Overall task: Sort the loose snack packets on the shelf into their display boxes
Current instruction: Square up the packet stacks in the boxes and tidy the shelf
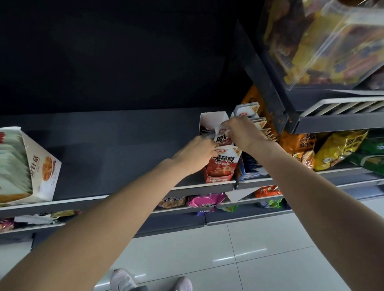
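Head view: both hands, left (197, 151) and right (239, 132), grip upright snack packets (222, 137) in the red display box (218, 178).

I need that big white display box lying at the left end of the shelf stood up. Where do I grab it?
Take the white display box by its open right-hand rim, coming from the right. It lies tilted with its mouth facing right, so that flap edge is exposed; the left side runs out of frame.
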Demonstrator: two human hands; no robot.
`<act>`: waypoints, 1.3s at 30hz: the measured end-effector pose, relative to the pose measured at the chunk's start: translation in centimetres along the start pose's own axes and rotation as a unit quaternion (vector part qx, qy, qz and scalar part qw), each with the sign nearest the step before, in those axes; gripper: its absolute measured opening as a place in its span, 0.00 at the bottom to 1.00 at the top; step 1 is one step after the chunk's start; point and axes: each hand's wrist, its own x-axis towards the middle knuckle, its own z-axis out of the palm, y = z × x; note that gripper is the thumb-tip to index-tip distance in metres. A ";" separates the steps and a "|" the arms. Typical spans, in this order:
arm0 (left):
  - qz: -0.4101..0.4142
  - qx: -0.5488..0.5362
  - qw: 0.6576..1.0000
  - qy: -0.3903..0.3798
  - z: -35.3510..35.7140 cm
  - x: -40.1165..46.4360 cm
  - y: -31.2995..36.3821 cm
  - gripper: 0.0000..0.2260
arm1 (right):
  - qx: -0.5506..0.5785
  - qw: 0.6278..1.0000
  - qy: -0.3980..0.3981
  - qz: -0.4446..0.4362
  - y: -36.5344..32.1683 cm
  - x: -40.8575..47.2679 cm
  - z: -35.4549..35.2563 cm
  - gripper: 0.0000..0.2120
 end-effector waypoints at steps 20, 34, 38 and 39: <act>-0.079 -0.170 0.978 0.097 1.3 -1.2 -0.1 0.09 | -0.007 1.000 -0.023 -0.013 0.2 -6.0 1.1 0.25; -0.108 -0.193 0.975 0.008 0.0 -0.8 -0.8 0.26 | -0.012 0.992 -0.123 0.022 0.1 -2.7 0.2 0.21; -0.078 -0.131 0.986 0.075 0.3 -0.5 -1.2 0.26 | -0.032 0.995 -0.088 0.018 -0.4 -3.1 0.8 0.25; -0.058 -0.114 0.986 0.103 0.4 -0.4 -1.4 0.27 | -0.033 0.997 -0.071 0.015 -0.7 -3.4 1.2 0.25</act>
